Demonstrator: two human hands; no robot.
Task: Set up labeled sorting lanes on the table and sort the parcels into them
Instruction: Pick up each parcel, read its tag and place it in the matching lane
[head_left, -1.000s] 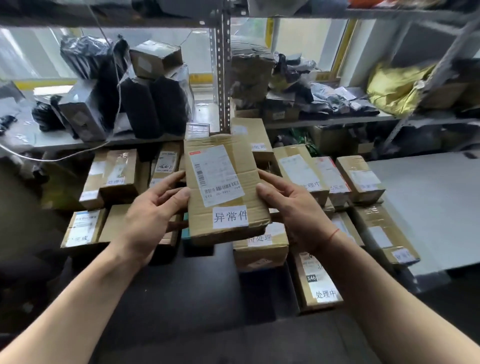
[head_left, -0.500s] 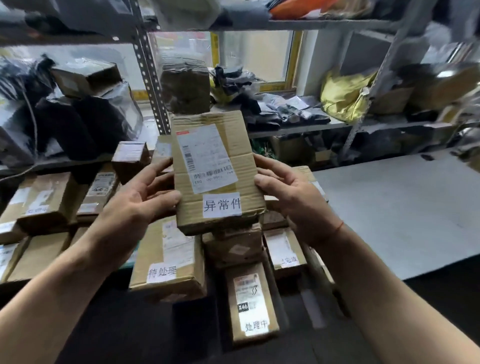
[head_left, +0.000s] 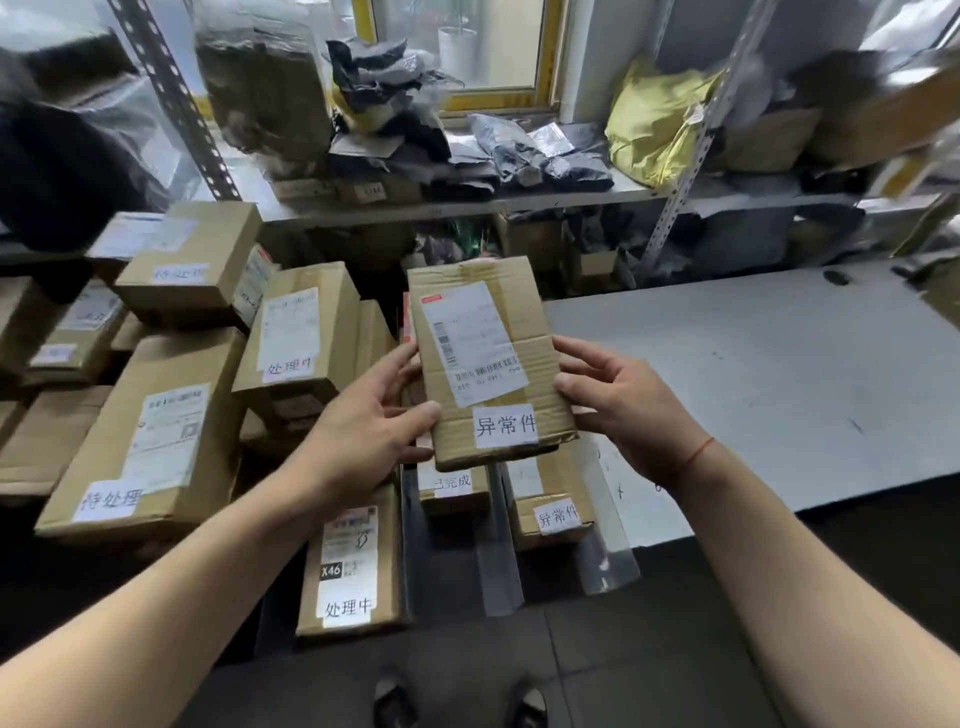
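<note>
Both hands, left (head_left: 363, 431) and right (head_left: 623, 410), pinch the parcel's (head_left: 491, 364) long edges; stiff, seemingly light cardboard.

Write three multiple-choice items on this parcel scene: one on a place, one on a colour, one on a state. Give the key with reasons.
1. Where is the held parcel?
A. lifted above the stacked boxes
B. flat on the grey table
C. on the shelf

2. What colour is the thread on the right wrist?
A. blue
B. red
C. green

3. How is the parcel held?
A. left hand only
B. right hand only
C. both hands

Key: 1 A, boxes show beneath it; 2 B, the wrist thread is red; 3 C, left hand and right hand grip its sides.
</note>
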